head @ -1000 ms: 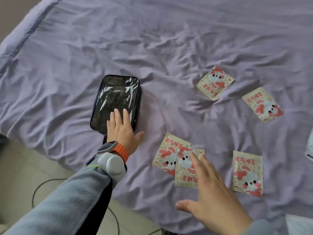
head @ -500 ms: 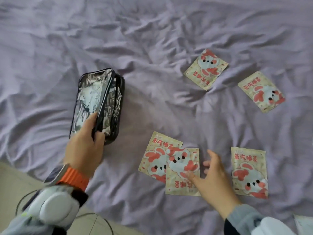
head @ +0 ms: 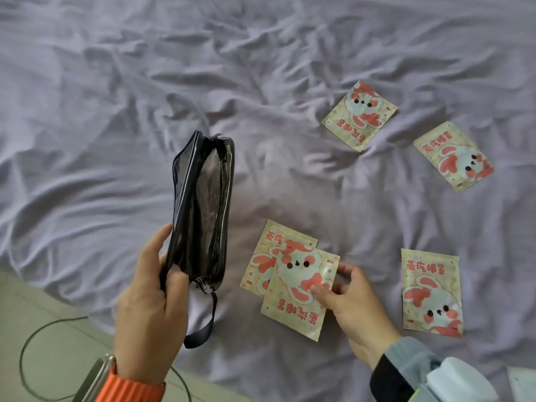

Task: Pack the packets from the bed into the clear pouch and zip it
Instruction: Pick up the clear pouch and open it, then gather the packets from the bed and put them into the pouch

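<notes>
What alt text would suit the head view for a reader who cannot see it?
A left hand holds an unzipped clear pouch upright over a wrinkled lilac bed, while the right hand grips one of five rabbit-print packets.

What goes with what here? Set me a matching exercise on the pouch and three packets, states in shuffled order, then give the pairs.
1. clear black-trimmed zip pouch
2. upper rabbit-print packet of the overlapping pair
3. lower rabbit-print packet of that pair
4. lone rabbit-print packet beside the right hand

A. partly covered
B. held up by the left hand, zip open
C. flat, untouched
D. pinched by the right hand

Pairs: 1-B, 2-D, 3-A, 4-C
</notes>
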Demonstrator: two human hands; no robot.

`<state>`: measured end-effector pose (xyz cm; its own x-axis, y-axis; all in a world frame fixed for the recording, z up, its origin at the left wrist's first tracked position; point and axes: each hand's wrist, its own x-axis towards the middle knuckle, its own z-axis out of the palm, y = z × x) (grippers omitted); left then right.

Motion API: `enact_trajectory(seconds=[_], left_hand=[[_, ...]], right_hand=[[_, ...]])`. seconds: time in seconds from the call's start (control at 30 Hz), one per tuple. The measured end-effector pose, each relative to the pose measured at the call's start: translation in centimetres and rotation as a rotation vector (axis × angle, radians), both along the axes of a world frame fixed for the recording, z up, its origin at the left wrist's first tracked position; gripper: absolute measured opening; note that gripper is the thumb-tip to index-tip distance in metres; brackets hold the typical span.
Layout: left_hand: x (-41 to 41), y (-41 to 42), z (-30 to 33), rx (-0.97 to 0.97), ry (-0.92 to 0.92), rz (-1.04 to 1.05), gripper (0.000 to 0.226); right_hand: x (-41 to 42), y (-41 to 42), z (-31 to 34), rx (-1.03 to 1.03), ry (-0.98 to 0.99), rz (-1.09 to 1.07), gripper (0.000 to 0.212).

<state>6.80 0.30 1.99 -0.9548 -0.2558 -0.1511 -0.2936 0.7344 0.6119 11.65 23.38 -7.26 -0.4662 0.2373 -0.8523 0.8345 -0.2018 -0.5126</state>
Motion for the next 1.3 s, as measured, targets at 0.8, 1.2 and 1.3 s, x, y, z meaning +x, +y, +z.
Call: enact_trajectory(seconds=[0.8, 1.2, 1.3], left_hand=[[2.4, 3.5, 0.4, 0.137, 0.060, -0.134, 0.053], [5.8, 13.3, 0.5, 0.241, 0.049, -0.231, 0.051], [6.2, 15.4, 0.4, 0.248, 0.052, -0.250, 0.050]], right_hand=[[-5.2, 2.3, 15.7, -0.089, 0.601, 0.136, 0.017], [-1.0, 7.2, 13.7, 0.233, 0.594, 0.215, 0.013], [1.6, 11.5, 12.5, 0.352, 0.541, 0.115, 0.007]])
